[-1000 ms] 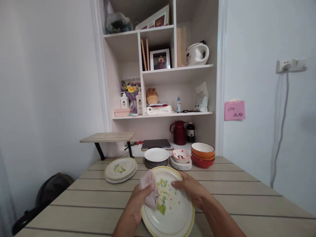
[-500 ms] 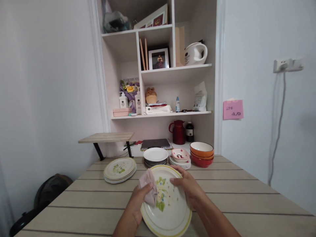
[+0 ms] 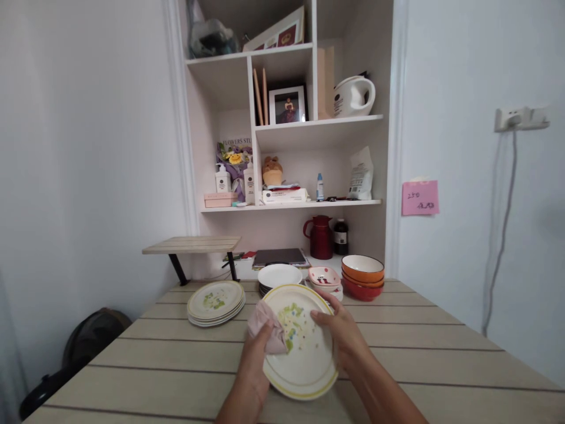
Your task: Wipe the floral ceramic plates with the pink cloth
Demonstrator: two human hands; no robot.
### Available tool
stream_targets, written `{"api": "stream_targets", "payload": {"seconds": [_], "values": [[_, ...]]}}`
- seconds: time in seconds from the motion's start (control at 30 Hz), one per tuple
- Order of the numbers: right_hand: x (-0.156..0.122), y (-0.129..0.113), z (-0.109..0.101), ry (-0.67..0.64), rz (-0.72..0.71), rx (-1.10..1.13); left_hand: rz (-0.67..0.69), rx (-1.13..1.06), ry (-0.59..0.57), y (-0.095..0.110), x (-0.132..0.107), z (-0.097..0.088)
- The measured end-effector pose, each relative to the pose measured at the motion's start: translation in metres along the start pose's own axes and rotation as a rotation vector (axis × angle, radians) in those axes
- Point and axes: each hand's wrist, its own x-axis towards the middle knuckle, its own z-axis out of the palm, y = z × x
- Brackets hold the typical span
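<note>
The plate (image 3: pixel 306 360) sits tilted over the worktop (image 3: pixel 176 368); the left hand (image 3: pixel 255 362) pinches a cloth (image 3: pixel 267 333) at its nine-o'clock rim, the right hand (image 3: pixel 346 338) grips near two o'clock. Even pressure against a firm hold should suit.

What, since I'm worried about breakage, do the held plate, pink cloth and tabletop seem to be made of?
Held plate: probably glazed ceramic; its pale surface has a soft sheen around the floral pattern.
Pink cloth: likely thin, matte fabric, judging by its soft folds; the fibre can't be told.
Tabletop: wood or wood-look laminate, low sheen; pale strips between dark lines fit either.
</note>
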Motion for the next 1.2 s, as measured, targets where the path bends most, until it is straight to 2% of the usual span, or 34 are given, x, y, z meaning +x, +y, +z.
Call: {"api": "stream_targets", "payload": {"seconds": [0.13, 0.27, 0.43, 0.57, 0.7, 0.83, 0.97, 1.2], "values": [[0.001, 0.004, 0.004, 0.061, -0.043, 0.114, 0.067, -0.04, 0.049, -0.011, 0.002, 0.006], [-0.003, 0.014, 0.012, 0.133, -0.094, 0.206, 0.076, -0.031, 0.081, -0.015, 0.003, 0.007], [-0.015, 0.023, 0.029, 0.216, -0.127, 0.288, 0.075, -0.05, 0.05, -0.013, 0.002, 0.007], [-0.021, 0.026, 0.036, 0.219, -0.133, 0.316, 0.064, -0.043, 0.023, -0.013, 0.002, 0.007], [-0.015, 0.023, 0.031, 0.096, -0.066, 0.278, 0.116, -0.02, 0.034, -0.003, 0.002, 0.006], [-0.005, 0.008, 0.016, -0.064, 0.052, 0.098, 0.232, 0.104, 0.044, 0.018, -0.003, 0.002], [-0.004, -0.011, 0.003, -0.172, 0.054, 0.004, 0.224, 0.242, -0.06, 0.032, -0.009, -0.002], [-0.02, -0.029, -0.001, -0.414, 0.109, -0.092, 0.209, 0.305, -0.183, 0.034, -0.014, -0.001]]}}
